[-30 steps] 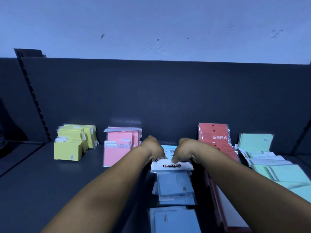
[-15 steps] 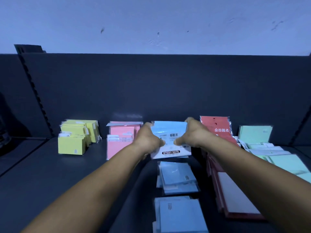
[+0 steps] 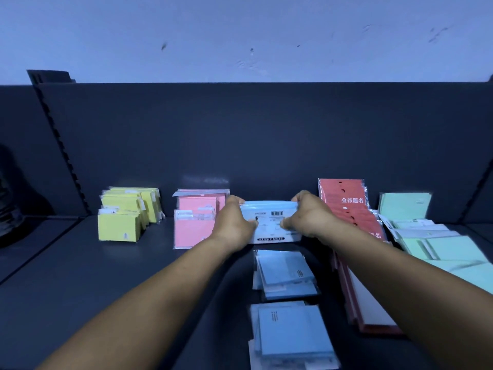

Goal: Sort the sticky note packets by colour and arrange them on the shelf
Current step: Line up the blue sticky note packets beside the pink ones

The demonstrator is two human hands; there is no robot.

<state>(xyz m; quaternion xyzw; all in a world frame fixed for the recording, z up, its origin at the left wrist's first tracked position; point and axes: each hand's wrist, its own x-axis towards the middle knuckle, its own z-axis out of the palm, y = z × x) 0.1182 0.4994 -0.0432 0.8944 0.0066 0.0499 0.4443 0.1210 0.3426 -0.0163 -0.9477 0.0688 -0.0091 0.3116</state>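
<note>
Two hands on one blue packet (image 3: 270, 222): left hand (image 3: 234, 225) clamps its 9 o'clock edge, right hand (image 3: 306, 218) its 3 o'clock edge, fingers curled over the top, thumbs on the printed face. Packet stands roughly upright, long axis running 9-to-3, barcode side toward the camera, held at the back of the blue column close to the back panel (image 3: 266, 134). Can't tell if its bottom edge touches the shelf (image 3: 80, 276) yet; dim light. Both hands equally near, so it's a straight two-handed set-down. Loose blue stacks (image 3: 285, 273) lie at 6 o'clock of the grip. Pink (image 3: 194, 222) just at 9, yellow (image 3: 125, 217) further out at 9. Red packs (image 3: 346, 206) just at 3, green (image 3: 426, 236) beyond.
</note>
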